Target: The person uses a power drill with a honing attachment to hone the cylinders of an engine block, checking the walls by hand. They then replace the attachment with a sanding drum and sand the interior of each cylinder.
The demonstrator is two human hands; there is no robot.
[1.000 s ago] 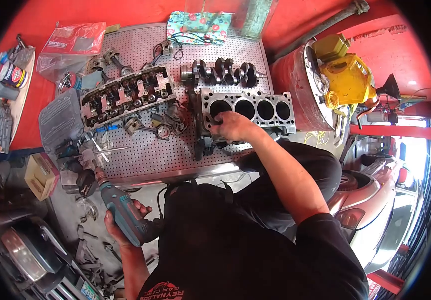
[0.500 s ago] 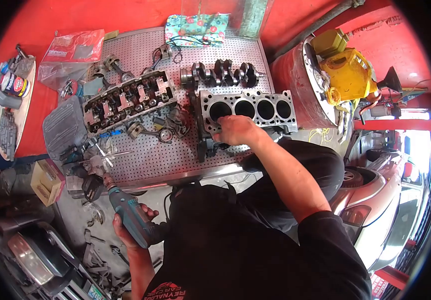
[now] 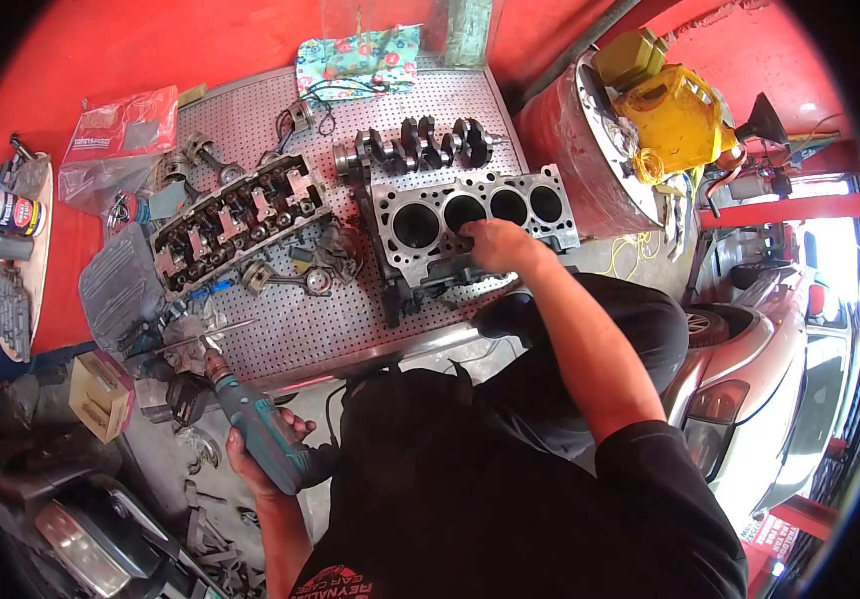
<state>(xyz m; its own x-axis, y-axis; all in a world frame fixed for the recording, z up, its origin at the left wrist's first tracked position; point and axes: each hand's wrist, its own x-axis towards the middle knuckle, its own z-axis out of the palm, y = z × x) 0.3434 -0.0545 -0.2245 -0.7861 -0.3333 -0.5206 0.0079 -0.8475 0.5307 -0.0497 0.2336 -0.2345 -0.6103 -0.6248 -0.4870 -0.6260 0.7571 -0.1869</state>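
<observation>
An engine block [image 3: 485,225] with a row of round bores lies on the perforated metal table [image 3: 280,344]. My right hand [image 3: 498,246] is at its near edge, with fingertips at the rim of the second bore from the left. Its fingers are curled together, and what they hold, if anything, is hidden. My left hand [image 3: 250,454] grips a teal power drill [image 3: 262,429] low beside my body, left of the table's front edge. The drill points up and left, its front end near a crumpled rag [image 3: 187,344].
Behind the block lies a crankshaft [image 3: 420,145]. A cylinder head [image 3: 240,225] and pistons with rods [image 3: 290,280] rest to the left. A floral cloth [image 3: 358,65] is at the back. On the right, a drum [image 3: 584,150] carries a yellow jug [image 3: 674,115]. A cardboard box [image 3: 100,397] stands left.
My right hand has moved right along the block, from the leftmost bore to the second one. The view has shifted slightly. My left hand still holds the drill.
</observation>
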